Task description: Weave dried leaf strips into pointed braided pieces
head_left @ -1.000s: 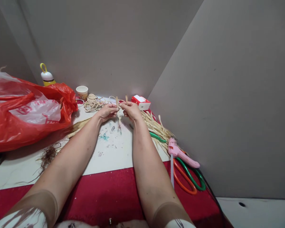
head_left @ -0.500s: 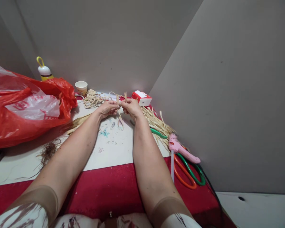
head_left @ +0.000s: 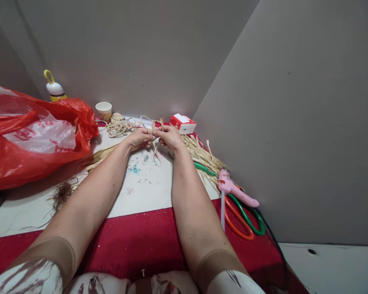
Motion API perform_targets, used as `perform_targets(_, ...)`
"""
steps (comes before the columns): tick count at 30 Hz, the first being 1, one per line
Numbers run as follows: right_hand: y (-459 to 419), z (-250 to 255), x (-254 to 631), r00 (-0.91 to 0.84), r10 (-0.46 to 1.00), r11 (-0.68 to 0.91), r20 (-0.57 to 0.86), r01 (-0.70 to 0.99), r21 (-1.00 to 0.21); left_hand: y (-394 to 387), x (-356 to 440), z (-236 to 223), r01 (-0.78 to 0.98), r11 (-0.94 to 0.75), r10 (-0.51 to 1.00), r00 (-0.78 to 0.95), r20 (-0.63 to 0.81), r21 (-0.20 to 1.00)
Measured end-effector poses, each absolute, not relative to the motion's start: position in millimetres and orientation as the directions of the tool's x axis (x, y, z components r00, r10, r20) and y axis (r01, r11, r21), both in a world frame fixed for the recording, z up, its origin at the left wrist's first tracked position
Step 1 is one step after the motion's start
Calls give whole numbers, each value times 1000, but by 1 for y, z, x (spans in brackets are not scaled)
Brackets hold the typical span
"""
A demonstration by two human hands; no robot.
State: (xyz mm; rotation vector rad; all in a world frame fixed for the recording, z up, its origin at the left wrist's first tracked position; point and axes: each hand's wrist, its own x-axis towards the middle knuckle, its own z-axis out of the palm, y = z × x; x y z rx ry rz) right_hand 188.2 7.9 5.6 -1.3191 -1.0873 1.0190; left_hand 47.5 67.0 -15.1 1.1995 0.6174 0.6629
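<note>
A pale tan strip of dried plant fibre (head_left: 155, 152) hangs below my fingers, its loose ends curling above the white board (head_left: 147, 179). My left hand (head_left: 139, 139) pinches it from the left side. Close against those fingertips, my right hand (head_left: 169, 137) is closed on the strip too, and short ends stick up above both hands. Fingers hide the part between them. Right of my right hand lies a bundle of similar straw-coloured strips (head_left: 202, 154). Beyond my left hand is a heap of beige twisted cord (head_left: 119, 125).
A red plastic bag (head_left: 33, 163) fills the left side, with a yellow-and-white bottle (head_left: 54, 89) behind it. A paper cup (head_left: 104, 110) and a red-and-white box (head_left: 182, 123) stand near the wall. At right lie a pink glue gun (head_left: 234, 191) and green-and-orange-handled scissors (head_left: 260, 223).
Both hands stay together on the fibre strip. Its hanging ends have shifted slightly, and the whole view has moved a little.
</note>
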Motion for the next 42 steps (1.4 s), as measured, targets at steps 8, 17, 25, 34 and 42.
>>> perform_targets(8,4,6,192,214,977,-16,-20,-17,-1000,66,45,-13,-181,274,747,659,-90,945)
perform_targets(17,2,5,193,194,981,-9,-12,-14,-1000,67,46,-12,-152,259,763,637,-106,954)
perform_targets(25,3,4,193,205,979,-14,-13,3,-1000,70,47,-14,-149,240,776,623,-98,959)
perform_targets(34,8,0,193,224,974,23,39,71,-997,65,55,-14,-160,173,835,547,-59,972)
perform_targets(42,18,4,190,460,876,87,143,141,-986,62,55,1,-384,197,913,406,-27,902)
